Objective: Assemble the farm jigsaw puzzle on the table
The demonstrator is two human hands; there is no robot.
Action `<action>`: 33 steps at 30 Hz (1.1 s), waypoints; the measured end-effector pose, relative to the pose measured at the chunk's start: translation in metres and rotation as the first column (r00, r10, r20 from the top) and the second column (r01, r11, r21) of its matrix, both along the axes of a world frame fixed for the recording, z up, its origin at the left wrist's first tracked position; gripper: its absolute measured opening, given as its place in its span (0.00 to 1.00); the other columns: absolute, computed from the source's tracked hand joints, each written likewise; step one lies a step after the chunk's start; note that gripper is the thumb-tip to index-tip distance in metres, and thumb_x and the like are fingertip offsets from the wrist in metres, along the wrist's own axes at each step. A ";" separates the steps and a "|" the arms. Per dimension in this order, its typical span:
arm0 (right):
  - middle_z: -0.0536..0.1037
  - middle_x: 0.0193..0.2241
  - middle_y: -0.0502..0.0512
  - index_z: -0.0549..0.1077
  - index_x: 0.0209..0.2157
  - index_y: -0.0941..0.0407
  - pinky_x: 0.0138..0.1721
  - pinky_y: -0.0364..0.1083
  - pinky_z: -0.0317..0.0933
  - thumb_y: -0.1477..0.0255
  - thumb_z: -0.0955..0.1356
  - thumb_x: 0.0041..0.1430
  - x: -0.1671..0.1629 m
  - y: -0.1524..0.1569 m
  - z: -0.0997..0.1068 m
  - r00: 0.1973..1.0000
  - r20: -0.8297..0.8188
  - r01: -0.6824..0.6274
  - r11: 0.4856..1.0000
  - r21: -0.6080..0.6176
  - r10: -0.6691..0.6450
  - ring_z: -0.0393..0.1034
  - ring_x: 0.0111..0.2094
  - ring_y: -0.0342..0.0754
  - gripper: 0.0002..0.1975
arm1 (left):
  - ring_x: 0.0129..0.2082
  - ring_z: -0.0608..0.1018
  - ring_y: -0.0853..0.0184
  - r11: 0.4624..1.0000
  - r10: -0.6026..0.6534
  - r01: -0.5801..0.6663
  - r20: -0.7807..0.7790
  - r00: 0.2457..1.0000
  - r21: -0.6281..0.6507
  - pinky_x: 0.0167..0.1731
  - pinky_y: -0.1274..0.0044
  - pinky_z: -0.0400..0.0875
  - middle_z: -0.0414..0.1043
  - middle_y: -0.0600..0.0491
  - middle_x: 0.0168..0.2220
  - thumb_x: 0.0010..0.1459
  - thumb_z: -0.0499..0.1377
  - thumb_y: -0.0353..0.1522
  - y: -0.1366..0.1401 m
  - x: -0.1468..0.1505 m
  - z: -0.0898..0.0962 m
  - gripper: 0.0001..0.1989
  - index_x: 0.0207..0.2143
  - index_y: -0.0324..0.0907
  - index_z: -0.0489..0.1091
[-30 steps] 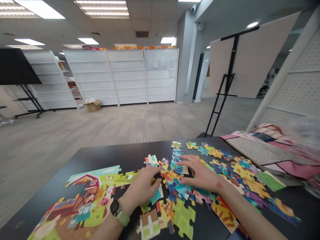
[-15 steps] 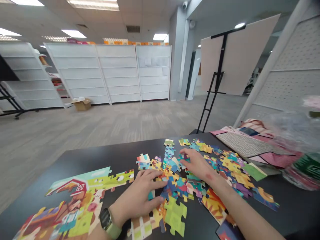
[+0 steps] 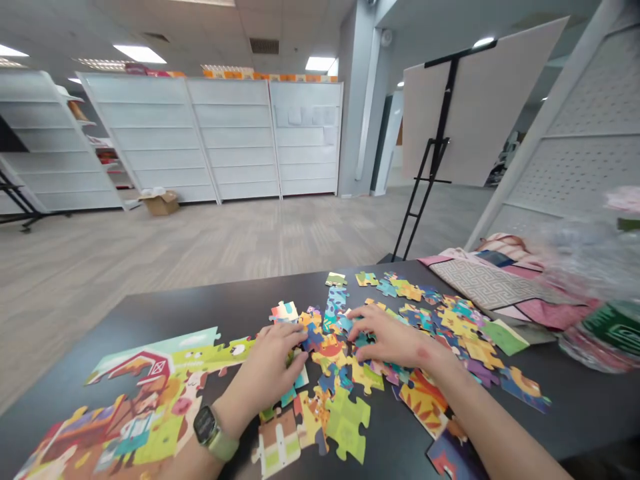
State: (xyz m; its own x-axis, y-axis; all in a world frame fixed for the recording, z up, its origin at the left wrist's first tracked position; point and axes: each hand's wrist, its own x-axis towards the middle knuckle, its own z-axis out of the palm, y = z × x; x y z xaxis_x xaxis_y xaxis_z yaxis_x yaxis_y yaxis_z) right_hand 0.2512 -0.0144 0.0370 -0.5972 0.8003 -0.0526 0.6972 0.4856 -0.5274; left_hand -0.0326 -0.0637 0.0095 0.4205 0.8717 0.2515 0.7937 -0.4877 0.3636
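My left hand (image 3: 267, 367), with a watch (image 3: 215, 430) on the wrist, rests palm down at the left side of a heap of jigsaw pieces (image 3: 330, 353). Its fingers are bent and apart from the thumb, with pieces partly hidden beneath. Across the heap, my right hand (image 3: 393, 337) reaches in with fingers spread and curved, the tips touching pieces. A large light green piece (image 3: 349, 423) lies in front, beside a brown-and-green fence piece (image 3: 279, 443). On the left lies a partly joined farm puzzle (image 3: 170, 393) with a red barn, a cow and a sheep.
More loose pieces (image 3: 463, 323) spread over the right of the dark table (image 3: 165, 307). A pink patterned cloth bag (image 3: 475, 283) and a clear plastic container with a green label (image 3: 613, 330) are at the right edge. An easel (image 3: 425, 180) stands behind the table.
My left hand has drawn back to the left, uncovering pieces in the middle. My right hand has shifted slightly left and nearer to me. The view has tilted down slightly.
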 end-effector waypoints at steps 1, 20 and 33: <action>0.73 0.57 0.56 0.82 0.35 0.49 0.61 0.57 0.57 0.66 0.76 0.54 0.000 0.002 0.000 1.000 -0.015 0.008 1.000 0.021 -0.007 0.65 0.60 0.60 0.06 | 0.56 0.74 0.54 1.000 -0.019 0.019 0.013 1.000 -0.008 0.57 0.57 0.67 0.75 0.47 0.56 0.66 0.56 0.33 -0.001 0.001 0.000 0.13 0.51 0.46 0.74; 0.74 0.44 0.57 0.78 0.42 0.54 0.52 0.53 0.62 0.65 0.74 0.58 -0.003 0.003 -0.002 0.996 -0.016 0.093 0.989 0.116 -0.092 0.68 0.49 0.55 0.12 | 0.53 0.75 0.58 0.983 -0.177 0.181 0.101 0.979 -0.029 0.53 0.64 0.72 0.74 0.50 0.52 0.69 0.51 0.34 -0.004 0.005 0.001 0.13 0.47 0.49 0.74; 0.56 0.70 0.62 0.59 0.68 0.54 0.68 0.60 0.44 0.65 0.65 0.64 0.001 -0.002 -0.010 0.986 0.047 0.160 0.986 0.040 -0.162 0.46 0.71 0.61 0.32 | 0.52 0.77 0.57 0.980 -0.198 0.196 0.079 0.977 0.030 0.52 0.64 0.74 0.75 0.49 0.52 0.68 0.53 0.37 -0.001 0.003 -0.003 0.13 0.48 0.51 0.75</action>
State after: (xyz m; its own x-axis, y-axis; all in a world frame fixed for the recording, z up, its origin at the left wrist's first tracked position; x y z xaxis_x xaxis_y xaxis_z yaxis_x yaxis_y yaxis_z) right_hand 0.2525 -0.0165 0.0268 -0.4577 0.8878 -0.0484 0.7930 0.3830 -0.4737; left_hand -0.0298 -0.0649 0.0068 0.5605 0.7677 0.3106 0.6494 -0.6402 0.4105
